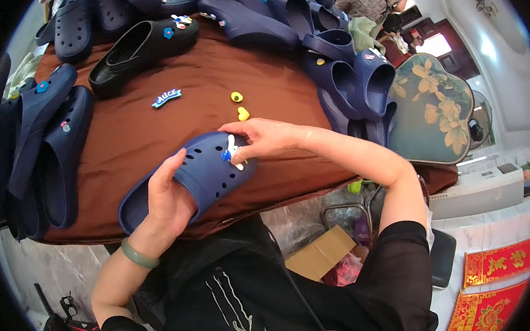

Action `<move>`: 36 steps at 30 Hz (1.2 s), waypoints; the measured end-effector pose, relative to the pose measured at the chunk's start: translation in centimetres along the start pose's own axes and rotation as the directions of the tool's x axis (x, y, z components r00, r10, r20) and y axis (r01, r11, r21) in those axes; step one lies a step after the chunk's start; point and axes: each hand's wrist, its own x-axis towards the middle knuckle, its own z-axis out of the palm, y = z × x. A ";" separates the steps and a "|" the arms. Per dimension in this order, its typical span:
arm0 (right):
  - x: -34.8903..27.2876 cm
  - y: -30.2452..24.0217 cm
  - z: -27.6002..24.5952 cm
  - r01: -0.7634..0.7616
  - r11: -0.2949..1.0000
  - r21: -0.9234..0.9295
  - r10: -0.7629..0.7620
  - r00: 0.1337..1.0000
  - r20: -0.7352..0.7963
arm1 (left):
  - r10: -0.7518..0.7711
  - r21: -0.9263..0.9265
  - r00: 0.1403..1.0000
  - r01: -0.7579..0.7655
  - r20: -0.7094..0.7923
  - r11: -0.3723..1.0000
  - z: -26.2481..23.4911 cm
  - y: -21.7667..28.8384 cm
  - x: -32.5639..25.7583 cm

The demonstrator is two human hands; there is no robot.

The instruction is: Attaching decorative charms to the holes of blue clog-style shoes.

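Note:
A dark blue clog (210,176) with round holes lies at the table's near edge, toe to the right. My left hand (169,198) reaches into its foot opening and grips the upper, thumb outside. At the toe my right hand (269,136) pinches a white and blue shoe charm (232,150) against the holes; whether its stud is seated is hidden. Beyond the right hand lie a yellow heart charm (243,113) and a small round yellow charm (236,97). Further left rests a blue lettered charm (167,98).
A brown cloth (272,86) covers the table. A black clog (143,54) with charms stands at the far left. Blue clogs (63,147) line the left edge, and more blue clogs (338,79) are heaped far right. A flowered chair back (431,110) stands beyond.

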 end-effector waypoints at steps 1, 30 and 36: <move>0.1 0.0 0.1 0.019 1.000 -0.002 -0.019 1.000 0.003 | -0.004 -0.097 0.999 -0.001 -0.051 0.995 0.2 0.2 0.3; -2.8 2.2 5.8 0.105 0.480 -0.871 -0.725 0.607 -0.326 | -0.201 -0.017 0.978 0.203 0.061 0.979 0.8 1.3 2.3; -4.2 -0.6 4.6 0.113 0.397 -0.911 -0.584 0.797 -0.156 | -0.160 0.017 0.978 0.159 0.133 0.987 0.2 0.4 1.6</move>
